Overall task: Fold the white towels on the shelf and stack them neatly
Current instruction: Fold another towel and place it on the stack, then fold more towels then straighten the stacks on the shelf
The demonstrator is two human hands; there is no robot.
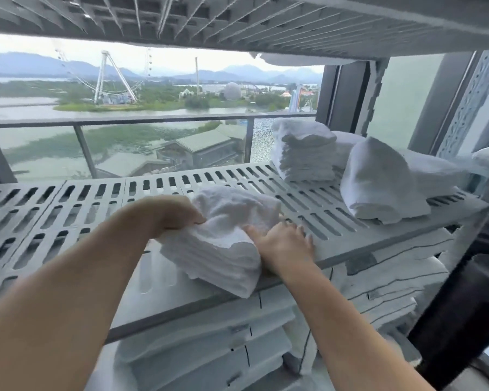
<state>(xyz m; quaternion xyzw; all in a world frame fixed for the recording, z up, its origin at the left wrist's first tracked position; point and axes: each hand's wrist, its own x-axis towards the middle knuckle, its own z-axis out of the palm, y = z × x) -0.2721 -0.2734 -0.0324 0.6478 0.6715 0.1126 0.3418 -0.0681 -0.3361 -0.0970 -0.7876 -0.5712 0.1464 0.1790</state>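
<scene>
left hand (178, 213): fingers curled, pinching cloth at the top left corner of the front stack (223, 255).
right hand (283, 241): fingers straight and spread, flat on the shelf (68, 210) just right of the front stack, thumb side against the cloth. Holds nothing.
hands: apart, one on each side of the front stack.
front stack: folded white towels at the shelf's front edge, near corner hanging over the edge.
top towel (235, 204): rumpled, unfolded, lying on the far end of the front stack between the hands.
back stack (305, 156): neat folded pile at the rear right of the shelf, well apart from the hands.
loose towel (378, 182): big white bundle right of the back stack, slumped, not folded flat.
shelf: grey slotted plastic, left half bare.
upper shelf (237, 18): same grey grid, overhead.
linens (209, 334): folded white stacks with dark piping on the tier below.
background: window, railing (153, 119), water, Ferris wheel (108, 77).
</scene>
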